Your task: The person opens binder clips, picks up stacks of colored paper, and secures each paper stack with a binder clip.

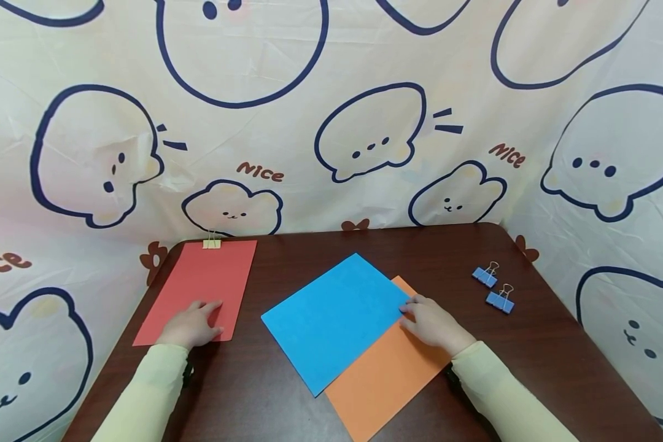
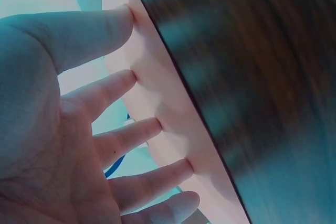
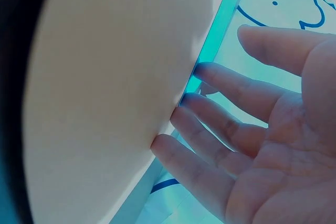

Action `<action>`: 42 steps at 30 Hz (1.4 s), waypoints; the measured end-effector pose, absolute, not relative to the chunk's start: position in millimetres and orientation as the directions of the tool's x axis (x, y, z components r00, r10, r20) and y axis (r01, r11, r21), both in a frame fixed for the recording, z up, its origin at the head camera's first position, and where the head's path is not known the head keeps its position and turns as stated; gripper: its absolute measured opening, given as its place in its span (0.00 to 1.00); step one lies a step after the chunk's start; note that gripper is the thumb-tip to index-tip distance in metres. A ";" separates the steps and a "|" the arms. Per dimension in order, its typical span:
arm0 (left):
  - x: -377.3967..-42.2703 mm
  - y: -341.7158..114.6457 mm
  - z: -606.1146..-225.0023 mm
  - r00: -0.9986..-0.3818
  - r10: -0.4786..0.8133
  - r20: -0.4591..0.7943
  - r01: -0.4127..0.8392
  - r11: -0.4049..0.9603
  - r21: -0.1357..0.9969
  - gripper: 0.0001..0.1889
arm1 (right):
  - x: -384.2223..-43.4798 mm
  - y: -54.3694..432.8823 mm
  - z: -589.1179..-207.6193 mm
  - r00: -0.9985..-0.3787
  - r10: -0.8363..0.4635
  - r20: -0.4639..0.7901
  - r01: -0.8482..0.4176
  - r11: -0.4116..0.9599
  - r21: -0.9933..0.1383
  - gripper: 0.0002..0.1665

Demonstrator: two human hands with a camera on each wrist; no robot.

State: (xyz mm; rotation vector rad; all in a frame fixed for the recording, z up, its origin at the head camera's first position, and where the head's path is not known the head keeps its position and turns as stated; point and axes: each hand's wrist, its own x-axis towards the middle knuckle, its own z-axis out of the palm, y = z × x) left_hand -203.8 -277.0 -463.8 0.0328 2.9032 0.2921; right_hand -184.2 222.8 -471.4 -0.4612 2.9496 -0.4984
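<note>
In the head view a red sheet of paper [image 1: 215, 270] lies at the left of the table, a yellow binder clip [image 1: 212, 244] on its far edge. My left hand [image 1: 190, 325] rests its spread fingertips on the sheet near its front edge. In the left wrist view the fingers [image 2: 142, 182] are stretched out and touch the paper. A blue sheet [image 1: 331, 325] lies slantwise over part of an orange sheet [image 1: 389, 380]. My right hand [image 1: 433, 322] touches the right edge of the blue one, over the orange one. Its fingers [image 3: 194, 169] are loosely extended, with fingertips on the paper.
Two blue binder clips, one farther back [image 1: 484, 277] and one nearer [image 1: 500, 302], lie at the right of the brown table [image 1: 552, 368]. A white curtain [image 1: 298, 135] with bear drawings stands right behind and beside the table.
</note>
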 end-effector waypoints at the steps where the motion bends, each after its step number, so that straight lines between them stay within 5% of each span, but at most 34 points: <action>1: -203.6 -276.7 -463.3 -0.975 0.041 -0.220 -0.003 0.980 0.199 0.40 | -184.5 222.9 -472.1 -0.948 -0.314 -0.061 -0.277 0.901 -0.335 0.22; 42: -201.3 -279.1 -460.5 -0.968 0.020 -0.250 -0.033 0.978 0.205 0.41 | -184.5 225.4 -475.7 -0.953 -0.299 -0.052 -0.264 0.900 -0.347 0.21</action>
